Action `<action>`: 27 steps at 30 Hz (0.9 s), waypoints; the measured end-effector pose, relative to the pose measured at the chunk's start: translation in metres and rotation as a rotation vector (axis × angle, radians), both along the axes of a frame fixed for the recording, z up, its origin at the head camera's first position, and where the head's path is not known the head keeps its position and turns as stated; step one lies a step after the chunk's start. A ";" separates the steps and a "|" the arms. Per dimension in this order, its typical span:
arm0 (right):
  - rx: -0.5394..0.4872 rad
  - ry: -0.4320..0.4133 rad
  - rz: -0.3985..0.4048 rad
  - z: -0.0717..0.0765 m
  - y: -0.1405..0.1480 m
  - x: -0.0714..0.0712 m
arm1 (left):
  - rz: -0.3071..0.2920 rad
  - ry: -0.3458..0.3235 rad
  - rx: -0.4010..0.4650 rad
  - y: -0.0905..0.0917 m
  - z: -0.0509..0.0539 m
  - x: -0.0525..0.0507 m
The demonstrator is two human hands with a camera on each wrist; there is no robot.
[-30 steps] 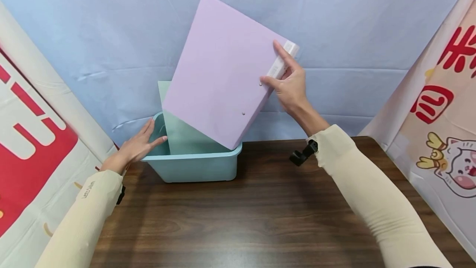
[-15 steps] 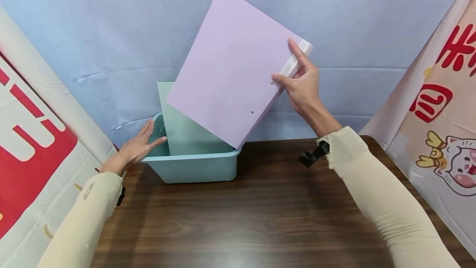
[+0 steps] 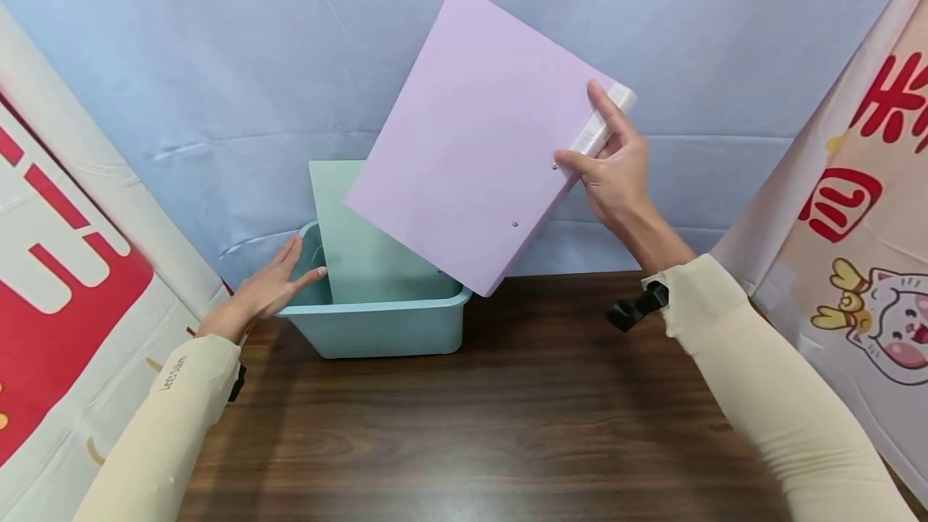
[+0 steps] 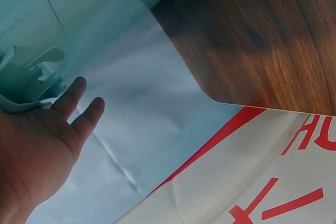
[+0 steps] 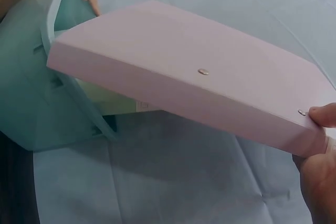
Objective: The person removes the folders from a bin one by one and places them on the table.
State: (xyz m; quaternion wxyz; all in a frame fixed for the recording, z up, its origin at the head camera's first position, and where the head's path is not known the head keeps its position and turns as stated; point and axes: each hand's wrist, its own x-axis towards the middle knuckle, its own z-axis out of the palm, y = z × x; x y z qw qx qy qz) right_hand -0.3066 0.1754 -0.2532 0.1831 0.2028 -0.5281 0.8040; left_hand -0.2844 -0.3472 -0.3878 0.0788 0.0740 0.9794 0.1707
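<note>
At the left end of the pale blue plastic rectangular bin (image 3: 377, 333), your left hand (image 3: 264, 288) is resting on the rim with its fingers extended, gripping nothing that shows. Inside the bin, a pale green flat rectangular folder (image 3: 373, 252) is standing and leaning, its upper part rising above the rim. Above the bin's right half, and reaching out past its right end, the lilac smooth-faced binder (image 3: 471, 131) is hanging tilted, partly covering the folder; its lowest corner is lying right by the bin's right rim, and you cannot tell whether the two are touching. Farthest right, beyond the bin's right end, your right hand (image 3: 619, 171) is gripping the binder by its spine, thumb pressing on the cover beside the white label strip (image 3: 593, 131). The binder is looking stiff and box-like, probably moderate in weight and not fragile, though its slick cover could be slipping under light pressure. Since you are holding it toward one end, the free corners may be swinging; the spine near the metal rivets (image 3: 515, 224) is probably offering a steadier hold.
</note>
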 end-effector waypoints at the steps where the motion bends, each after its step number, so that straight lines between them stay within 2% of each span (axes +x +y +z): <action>1: -0.007 0.000 0.003 0.000 0.002 0.000 | 0.001 0.001 0.002 0.000 0.000 0.000; 15: -0.070 0.005 0.087 0.004 0.026 0.010 | 0.005 0.000 0.004 0.002 0.001 -0.001; 27: -0.074 0.009 0.108 0.008 0.051 0.019 | 0.005 -0.006 -0.005 0.000 0.000 0.000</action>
